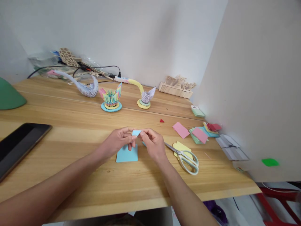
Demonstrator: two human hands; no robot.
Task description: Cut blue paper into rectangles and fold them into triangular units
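Head view — wooden desk [77,125], white walls [145,34]; left grip [117,140], right grip [153,144] pinching blue paper [136,132].

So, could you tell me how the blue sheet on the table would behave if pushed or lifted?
The blue sheet looks thin and flat, so it would probably flop if lifted by one edge. It seems very light, likely sliding over the smooth wooden table at a nudge.
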